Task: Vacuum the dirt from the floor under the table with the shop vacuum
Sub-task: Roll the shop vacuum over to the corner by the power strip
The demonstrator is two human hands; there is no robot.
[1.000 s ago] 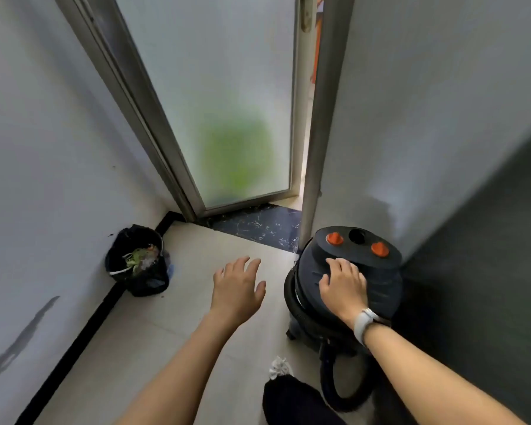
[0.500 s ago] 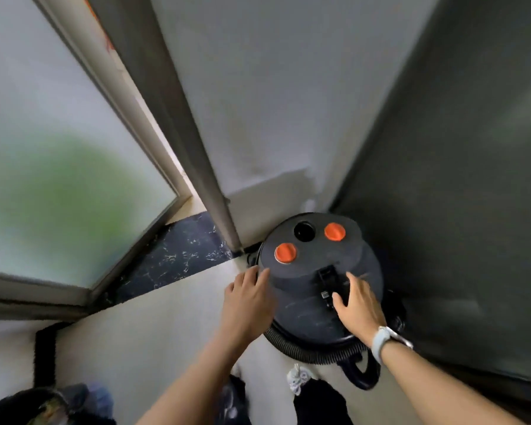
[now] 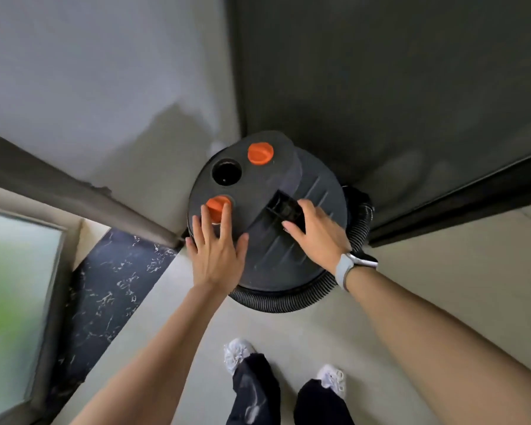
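- The round black plastic shop vacuum (image 3: 276, 240) sits mid-frame in the wall corner, its ribbed black hose (image 3: 288, 302) coiled round the base.
- The left hand (image 3: 216, 253) lies flat on the lid, fingers straight, touching an orange round cap (image 3: 216, 204).
- The right hand (image 3: 318, 233) has fingers curled at the black handle recess (image 3: 284, 207); whether they grip cannot be told.

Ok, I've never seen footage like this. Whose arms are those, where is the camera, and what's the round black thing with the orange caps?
The camera sits on a person's head and looks down, so the two bare arms are theirs. The round black thing is the shop vacuum, standing on the floor in a corner, with its ribbed hose coiled round its base. Two orange knobs and an open port sit on its lid. The left hand lies flat on the lid, fingertips at the nearer knob. The right hand, with a watch on its wrist, reaches to the recessed carry handle; whether it has a grip there I cannot tell.
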